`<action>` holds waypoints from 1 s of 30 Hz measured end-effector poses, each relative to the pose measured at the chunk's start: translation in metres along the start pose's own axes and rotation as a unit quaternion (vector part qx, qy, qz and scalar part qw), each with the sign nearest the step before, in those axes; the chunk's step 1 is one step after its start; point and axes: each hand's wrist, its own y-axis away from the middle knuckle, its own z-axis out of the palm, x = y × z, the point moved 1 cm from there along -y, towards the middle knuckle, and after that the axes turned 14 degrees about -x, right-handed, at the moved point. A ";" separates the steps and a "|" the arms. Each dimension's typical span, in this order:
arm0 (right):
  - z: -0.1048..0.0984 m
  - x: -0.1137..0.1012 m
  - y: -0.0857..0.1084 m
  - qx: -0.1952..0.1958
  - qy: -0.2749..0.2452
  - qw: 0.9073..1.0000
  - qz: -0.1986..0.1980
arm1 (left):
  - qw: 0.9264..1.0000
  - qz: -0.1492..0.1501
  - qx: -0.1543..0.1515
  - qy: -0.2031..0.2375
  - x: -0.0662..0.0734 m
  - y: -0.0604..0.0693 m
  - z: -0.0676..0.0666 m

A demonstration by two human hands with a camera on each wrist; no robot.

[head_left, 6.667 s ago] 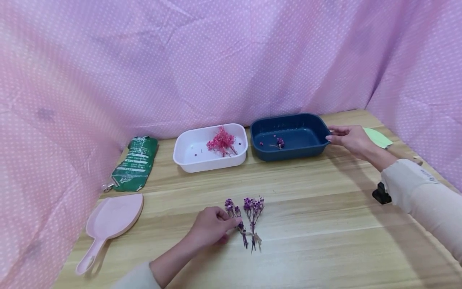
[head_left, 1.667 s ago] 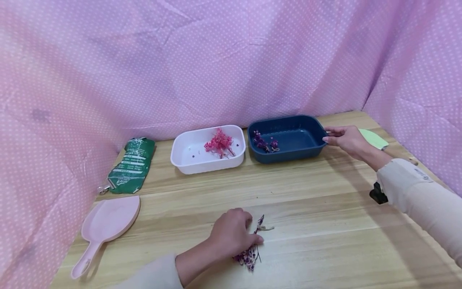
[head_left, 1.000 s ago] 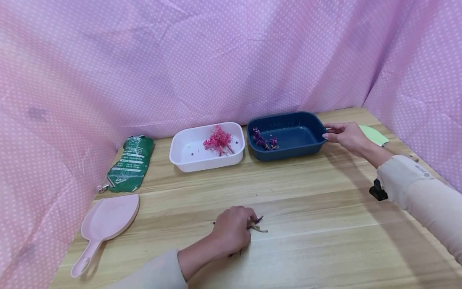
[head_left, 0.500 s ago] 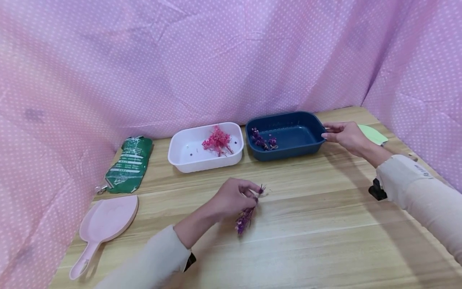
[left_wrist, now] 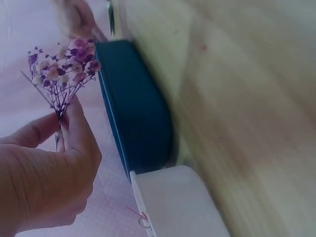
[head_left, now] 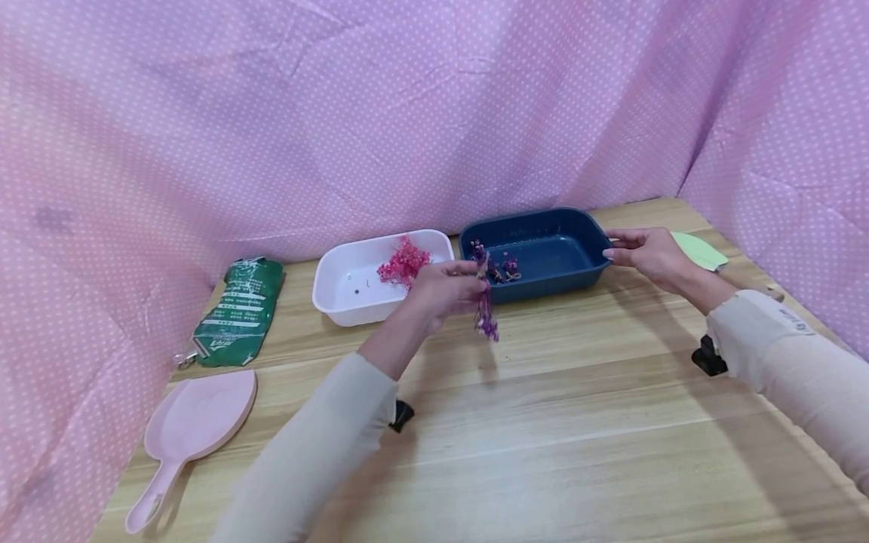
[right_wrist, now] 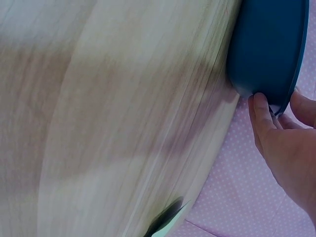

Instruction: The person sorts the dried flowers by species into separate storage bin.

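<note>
My left hand (head_left: 441,292) pinches a small bunch of purple dried flowers (head_left: 486,323) by its tied stems. The blossoms hang downward over the table, just in front of the dark blue tray (head_left: 553,285); the left wrist view shows pale and purple blossoms (left_wrist: 66,64) beyond the fingertips. Inside that tray, at its left end, lie other purple dried flowers (head_left: 511,265), partly hidden by the held stems. My right hand (head_left: 655,258) grips the tray's right end, its thumb and fingers on the wall and rim in the right wrist view.
Left of the blue tray stands a white tray (head_left: 356,313) with pink dried flowers (head_left: 403,260), partly behind my left hand. A green packet (head_left: 239,313) and a pink dustpan (head_left: 200,415) lie at the left. Something light green (head_left: 699,251) lies behind my right wrist.
Earlier, two purple bunches lay on the table; one now lies in the blue tray. My left hand picked up the other and carried it toward that tray. The right hand stays there.
</note>
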 end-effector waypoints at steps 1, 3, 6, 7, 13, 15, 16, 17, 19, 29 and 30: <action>0.000 0.000 0.000 0.000 0.000 1.000 0.000 | 1.000 0.006 0.010 0.012 0.003 -0.006 0.000; 0.000 0.000 0.001 -0.002 -0.001 1.000 0.001 | 0.999 0.015 0.029 0.035 0.010 -0.017 0.000; 0.001 -0.001 0.001 -0.006 0.002 1.000 0.003 | 0.996 0.030 0.058 0.064 0.017 -0.033 -0.001; 0.001 -0.001 0.001 -0.006 0.004 1.000 0.004 | 0.994 0.035 0.067 0.073 0.019 -0.038 -0.001; 0.005 -0.002 0.003 -0.010 -0.004 1.000 0.010 | 0.988 0.059 0.101 0.098 0.024 -0.058 0.002; 0.007 -0.003 0.002 -0.014 -0.006 1.000 0.011 | 0.990 0.050 0.099 0.086 0.023 -0.060 0.001; 0.008 -0.004 0.001 -0.015 -0.005 1.000 0.012 | 0.992 0.040 0.100 0.071 0.022 -0.060 0.001; 0.009 -0.005 0.001 -0.017 -0.006 1.000 0.011 | 0.993 0.031 0.099 0.052 0.021 -0.060 0.001; 0.010 -0.006 -0.001 -0.019 -0.006 1.000 0.009 | 0.995 0.020 0.095 0.004 0.020 -0.057 0.001; 0.009 -0.009 0.009 -0.009 0.083 0.997 0.001 | 0.882 0.146 0.091 -0.438 0.005 0.027 -0.027; 0.009 -0.010 0.014 -0.004 0.122 0.992 -0.008 | 0.853 0.160 0.093 -0.489 -0.001 0.041 -0.036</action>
